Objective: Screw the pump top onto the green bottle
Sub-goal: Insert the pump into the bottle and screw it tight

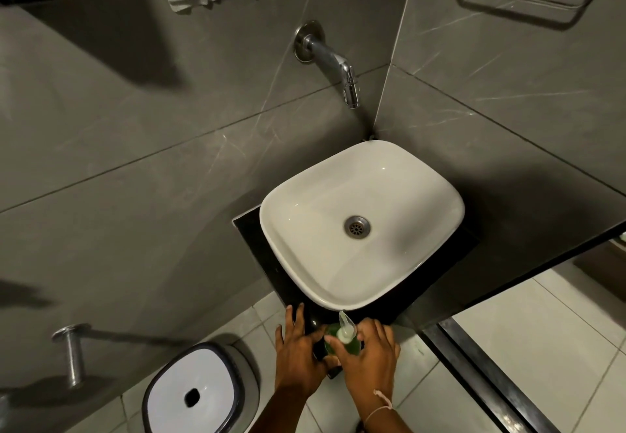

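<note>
A green bottle stands upright on the black counter corner just in front of the white basin. A clear pump top sits on its neck, nozzle pointing toward the basin. My right hand wraps the bottle's right side, fingers around the pump collar. My left hand rests against the bottle's left side, its thumb touching the bottle and its fingers spread on the counter. The bottle's lower part is hidden by both hands.
A white basin with a metal drain fills the counter. A chrome wall tap juts out above it. A white-lidded bin stands on the tiled floor at lower left, near a metal wall peg.
</note>
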